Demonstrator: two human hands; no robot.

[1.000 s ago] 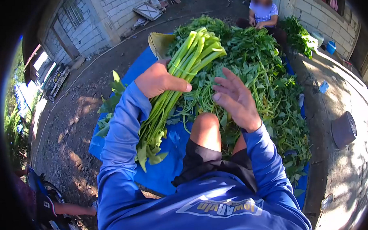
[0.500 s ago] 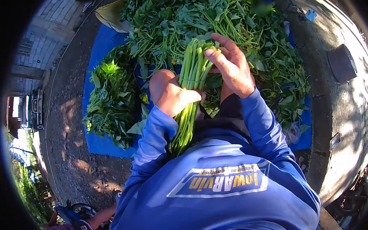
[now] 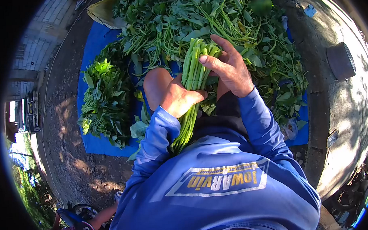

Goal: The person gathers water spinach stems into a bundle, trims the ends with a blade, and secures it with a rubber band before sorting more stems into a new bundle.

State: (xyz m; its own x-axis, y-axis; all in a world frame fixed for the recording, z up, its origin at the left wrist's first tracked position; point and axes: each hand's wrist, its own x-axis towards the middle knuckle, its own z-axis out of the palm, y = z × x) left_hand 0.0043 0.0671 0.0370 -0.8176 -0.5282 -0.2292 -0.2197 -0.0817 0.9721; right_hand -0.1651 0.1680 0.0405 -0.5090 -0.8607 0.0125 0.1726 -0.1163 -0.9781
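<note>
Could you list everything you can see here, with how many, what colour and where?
Stalk bunch: one, green, in left hand
Loose leafy pile: one, green, top centre
Leafy heap: one, green, left
Tarp: one, blue, underneath
Sack: one, yellowish, top left
Round container: one, grey, right ledge
Scrap: one, light blue, upper right
Plastic bag: one, clear, tarp's lower right
Vehicle: one, dark, far left
Another person's arm: one, bare, lower left
Left hand: one, bare, centre
Right hand: one, bare, by stalk tops

Left hand [image 3: 179, 98] is closed; right hand [image 3: 232, 72] seems loosely curled.
</note>
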